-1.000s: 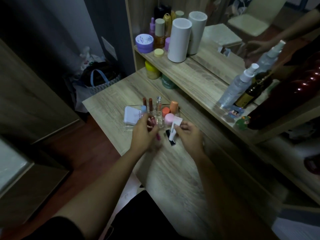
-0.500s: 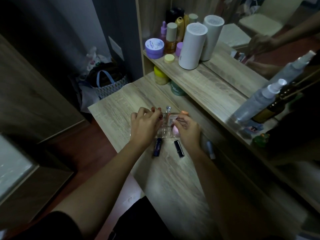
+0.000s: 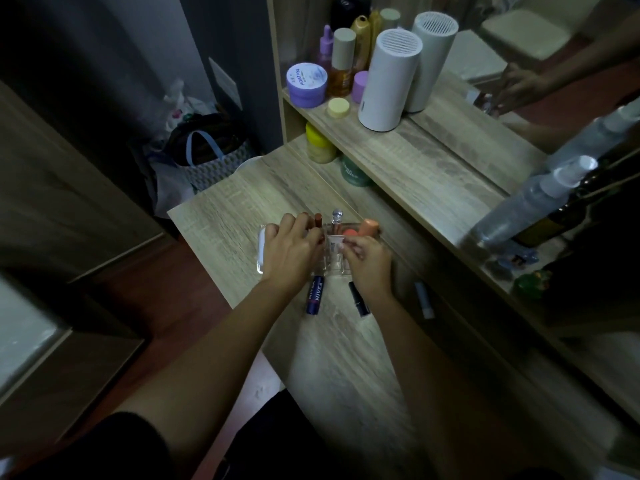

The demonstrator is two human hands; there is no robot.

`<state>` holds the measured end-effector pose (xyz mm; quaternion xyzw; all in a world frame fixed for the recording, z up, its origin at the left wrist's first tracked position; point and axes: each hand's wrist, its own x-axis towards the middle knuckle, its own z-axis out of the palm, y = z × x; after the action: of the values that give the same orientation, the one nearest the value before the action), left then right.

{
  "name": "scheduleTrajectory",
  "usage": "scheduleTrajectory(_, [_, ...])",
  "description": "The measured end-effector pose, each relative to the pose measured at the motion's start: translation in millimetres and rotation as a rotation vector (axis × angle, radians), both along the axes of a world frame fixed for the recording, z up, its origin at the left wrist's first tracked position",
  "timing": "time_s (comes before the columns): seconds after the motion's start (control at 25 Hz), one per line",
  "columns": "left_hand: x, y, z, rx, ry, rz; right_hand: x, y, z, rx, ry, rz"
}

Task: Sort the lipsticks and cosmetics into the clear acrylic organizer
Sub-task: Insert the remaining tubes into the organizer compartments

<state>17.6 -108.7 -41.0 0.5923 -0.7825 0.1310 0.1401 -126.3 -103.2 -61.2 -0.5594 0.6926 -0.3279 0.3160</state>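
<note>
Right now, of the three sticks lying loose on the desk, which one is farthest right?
The pale blue stick, lying apart beyond the right hand; the navy Nivea stick and black tube lie between the wrists.

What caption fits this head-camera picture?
Both hands over clear organizer; Nivea stick lies on desk.

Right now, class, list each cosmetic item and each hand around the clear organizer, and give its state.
Nivea stick: lying on desk, outside organizer.
Dark lipstick: lying on desk, outside.
Pale blue stick: lying on desk, outside.
Brown lipstick: upright in acrylic organizer.
White tube: pinched by right hand.
Left hand: fingers at brown lipstick.
</note>
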Motion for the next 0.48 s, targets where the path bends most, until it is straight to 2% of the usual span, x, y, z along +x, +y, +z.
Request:
scheduleTrajectory(0.24, [0, 0, 5, 0.074, 0.003, 0.022, -5, -1, 3, 0.021, 0.021, 0.016])
scheduleTrajectory(0.48, [-2, 5, 12, 0.055, 0.059, 0.002, -7, 4, 13, -0.023, -0.036, 0.024])
